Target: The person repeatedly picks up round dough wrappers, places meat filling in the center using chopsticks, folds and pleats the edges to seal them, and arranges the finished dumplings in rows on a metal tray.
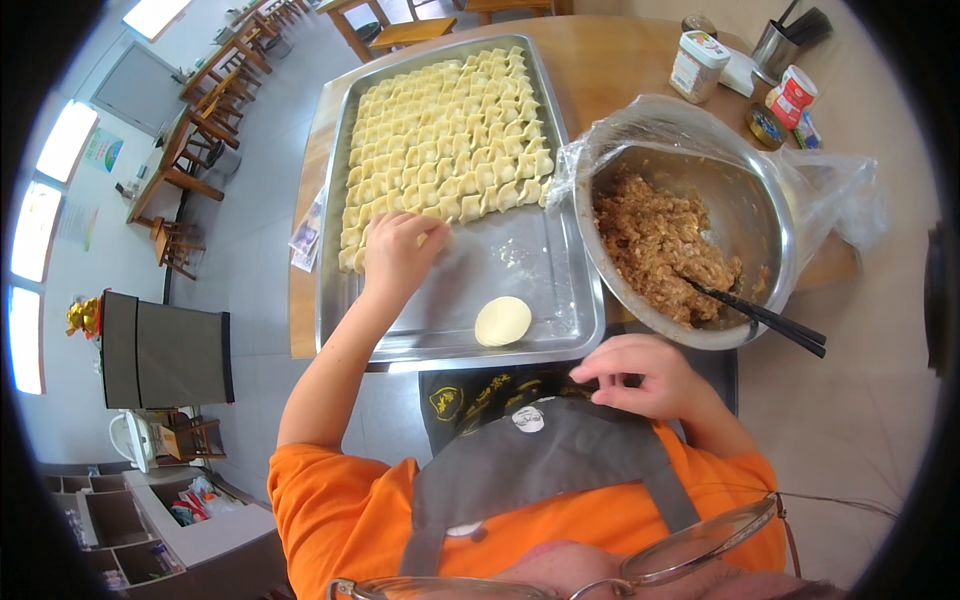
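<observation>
My left hand (401, 247) reaches over the large metal tray (480, 289), at the near edge of the rows of filled dumplings (450, 135). Its fingers are bent down around a pale dumpling (448, 238), mostly hidden by the fingers and thumb. A short stack of round dough wrappers (503, 321) lies near the tray's front edge, with flour dusted on the metal behind it. My right hand (639, 375) hovers in front of the tray's near right corner, thumb and fingers apart, holding nothing. Beside it stands a steel bowl (780, 225) with minced filling (660, 240).
Black chopsticks (757, 315) lean in the filling and jut past the bowl's near rim. Plastic film (832, 187) drapes over the bowl's far and right sides. Behind are a plastic tub (697, 67), a red-labelled jar (791, 97) and a metal cup (772, 52). Banknotes (306, 232) lie left of the tray.
</observation>
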A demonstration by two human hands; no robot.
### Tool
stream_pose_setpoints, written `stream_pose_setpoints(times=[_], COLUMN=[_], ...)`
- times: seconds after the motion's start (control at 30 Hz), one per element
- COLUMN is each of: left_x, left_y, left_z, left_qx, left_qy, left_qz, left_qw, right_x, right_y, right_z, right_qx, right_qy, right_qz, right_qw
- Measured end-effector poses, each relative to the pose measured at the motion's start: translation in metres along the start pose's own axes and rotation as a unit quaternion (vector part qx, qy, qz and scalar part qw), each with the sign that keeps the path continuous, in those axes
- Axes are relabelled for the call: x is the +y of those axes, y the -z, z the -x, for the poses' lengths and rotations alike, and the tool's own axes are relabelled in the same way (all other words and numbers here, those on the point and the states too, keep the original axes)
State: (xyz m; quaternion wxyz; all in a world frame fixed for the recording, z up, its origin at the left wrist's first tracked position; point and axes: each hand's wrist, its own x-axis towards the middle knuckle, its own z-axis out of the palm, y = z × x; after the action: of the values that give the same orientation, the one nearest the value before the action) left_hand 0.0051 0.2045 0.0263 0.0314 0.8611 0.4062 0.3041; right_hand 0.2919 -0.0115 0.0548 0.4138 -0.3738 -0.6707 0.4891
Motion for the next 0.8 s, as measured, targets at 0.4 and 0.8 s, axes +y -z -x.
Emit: stream_pose_setpoints(times=[0.4,0.8], left_x=[-0.009,0.057], left_y=[-0.019,0.018], left_z=[0.007,0.016], left_qx=[-0.060,-0.370], left_qy=[-0.010,-0.148], left_qz=[-0.059,0.187], left_qw=[0.996,0.898], right_x=[-0.007,-0.041], right_y=[0.037,0.119], right_z=[0.059,0.143], right_qx=[-0.003,0.362], right_qy=[-0.100,-0.113], right_qz=[-0.006,0.133], right_qw=[0.995,0.916])
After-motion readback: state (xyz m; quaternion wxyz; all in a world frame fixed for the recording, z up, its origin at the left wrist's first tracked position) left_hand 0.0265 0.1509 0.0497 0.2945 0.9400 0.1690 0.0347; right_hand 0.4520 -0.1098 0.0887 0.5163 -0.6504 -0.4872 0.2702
